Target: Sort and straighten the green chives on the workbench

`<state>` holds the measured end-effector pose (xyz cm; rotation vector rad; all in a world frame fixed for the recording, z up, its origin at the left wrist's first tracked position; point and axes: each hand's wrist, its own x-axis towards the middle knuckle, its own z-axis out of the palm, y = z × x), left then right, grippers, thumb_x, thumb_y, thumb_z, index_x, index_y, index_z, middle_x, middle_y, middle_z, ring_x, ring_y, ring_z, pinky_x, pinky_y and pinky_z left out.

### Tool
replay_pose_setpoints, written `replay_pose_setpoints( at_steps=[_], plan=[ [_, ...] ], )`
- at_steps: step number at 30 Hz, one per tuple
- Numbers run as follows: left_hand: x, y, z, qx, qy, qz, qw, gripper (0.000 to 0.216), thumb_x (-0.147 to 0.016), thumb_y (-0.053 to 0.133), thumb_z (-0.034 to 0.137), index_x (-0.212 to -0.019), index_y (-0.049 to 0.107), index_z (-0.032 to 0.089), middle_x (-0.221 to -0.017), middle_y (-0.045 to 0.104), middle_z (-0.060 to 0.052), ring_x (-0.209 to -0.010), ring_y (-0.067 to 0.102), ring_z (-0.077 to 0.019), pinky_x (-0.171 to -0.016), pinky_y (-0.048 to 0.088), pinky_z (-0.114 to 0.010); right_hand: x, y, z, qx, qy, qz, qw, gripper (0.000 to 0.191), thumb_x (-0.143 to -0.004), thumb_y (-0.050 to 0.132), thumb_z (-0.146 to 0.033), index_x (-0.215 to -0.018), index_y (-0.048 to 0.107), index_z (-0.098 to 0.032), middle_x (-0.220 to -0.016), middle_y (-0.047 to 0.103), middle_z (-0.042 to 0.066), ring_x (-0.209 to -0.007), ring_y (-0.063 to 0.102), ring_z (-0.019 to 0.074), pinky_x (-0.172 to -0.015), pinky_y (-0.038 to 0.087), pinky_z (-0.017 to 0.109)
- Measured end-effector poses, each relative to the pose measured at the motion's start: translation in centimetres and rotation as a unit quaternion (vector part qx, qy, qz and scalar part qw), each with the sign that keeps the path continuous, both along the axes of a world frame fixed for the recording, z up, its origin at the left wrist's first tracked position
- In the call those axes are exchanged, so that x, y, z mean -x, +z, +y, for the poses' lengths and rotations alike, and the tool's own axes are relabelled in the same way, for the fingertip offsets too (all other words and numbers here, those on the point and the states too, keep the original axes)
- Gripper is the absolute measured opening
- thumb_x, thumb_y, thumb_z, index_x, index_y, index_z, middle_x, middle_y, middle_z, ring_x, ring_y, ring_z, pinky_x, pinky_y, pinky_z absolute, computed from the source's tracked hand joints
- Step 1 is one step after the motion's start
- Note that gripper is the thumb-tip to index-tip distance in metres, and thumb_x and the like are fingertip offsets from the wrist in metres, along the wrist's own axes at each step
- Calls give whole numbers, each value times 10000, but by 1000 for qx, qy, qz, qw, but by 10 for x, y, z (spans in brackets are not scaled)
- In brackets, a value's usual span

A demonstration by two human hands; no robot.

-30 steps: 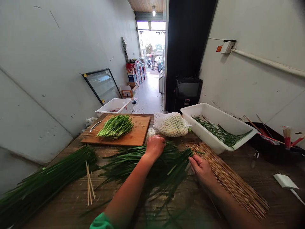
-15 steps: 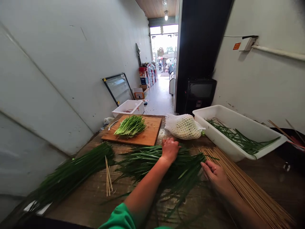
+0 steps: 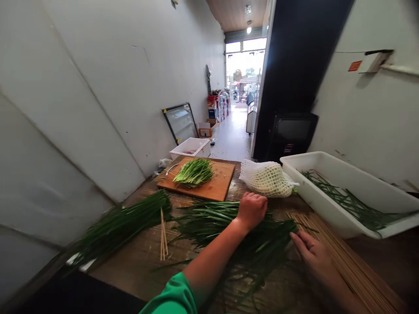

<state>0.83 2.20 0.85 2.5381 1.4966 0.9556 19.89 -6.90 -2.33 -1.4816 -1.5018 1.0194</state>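
A loose pile of dark green garlic chives [image 3: 209, 218] lies across the middle of the table. My left hand [image 3: 252, 211] is curled into a fist at the pile's far right part. Its fingertips are turned away, so what they hold cannot be seen. At the right end of the chives, my right hand [image 3: 309, 247] has thumb and forefinger closed at the leaf ends. Beside it runs a long row of thin bamboo skewers [image 3: 355, 266]. Several short light sticks [image 3: 163, 237] lie left of the pile, next to a larger bundle of chives [image 3: 126, 224].
Cut green stalks [image 3: 194, 173] rest on a wooden cutting board [image 3: 224, 171] at the back. A pale vegetable in white foam netting [image 3: 268, 179] lies beside it. At right stands a white tub [image 3: 322, 198] with loose chives inside. A white bin [image 3: 191, 146] stands beyond the table.
The view has turned left, so everything sits farther right. My left hand has curled more tightly into a fist over the chives. My right hand remains at the leaf ends.
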Motion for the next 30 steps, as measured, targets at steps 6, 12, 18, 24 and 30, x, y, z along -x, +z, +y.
replay_pose_setpoints(
  at_steps=[6, 12, 18, 24, 30],
  plan=[
    [-7, 12, -10, 179, -50, -295, 937, 195, -844, 516, 252, -901, 676, 155, -668, 662, -13, -614, 588, -119, -628, 438, -222, 10, 12, -5, -39, -5, -3, 999, 434, -843, 454, -552, -586, 379, -210, -494, 338, -61, -463, 323, 92, -442, 249, 227],
    [-8, 13, -10, 267, -73, -315, 908, 260, -835, 491, 295, -840, 684, 122, -654, 637, -13, -548, 502, -99, -548, 391, -209, 16, 20, -8, -45, -5, 11, 999, 428, -847, 453, -538, -581, 371, -214, -493, 359, -57, -466, 330, 94, -446, 253, 231],
    [-9, 7, -8, 306, -125, -291, 898, 392, -892, 386, 374, -1108, 580, 111, -513, 550, 37, -496, 471, -100, -557, 380, -212, 16, 20, -9, -56, -3, 11, 998, 407, -861, 445, -499, -586, 354, -213, -503, 343, -60, -475, 316, 90, -447, 248, 227],
    [-9, 6, -9, 305, -115, -327, 887, 284, -875, 422, 361, -939, 580, 134, -564, 579, 33, -467, 430, -73, -514, 349, -191, 17, 23, -10, -68, -8, -8, 998, 390, -869, 446, -460, -586, 344, -211, -529, 325, -58, -500, 302, 90, -457, 244, 226],
    [-6, 15, -12, 283, -82, -327, 898, 281, -806, 525, 350, -790, 676, 114, -639, 630, -17, -548, 478, -95, -514, 355, -199, 17, 21, -10, -60, -3, 4, 998, 400, -868, 451, -475, -588, 351, -206, -540, 313, -59, -503, 299, 89, -460, 243, 226]
  ],
)
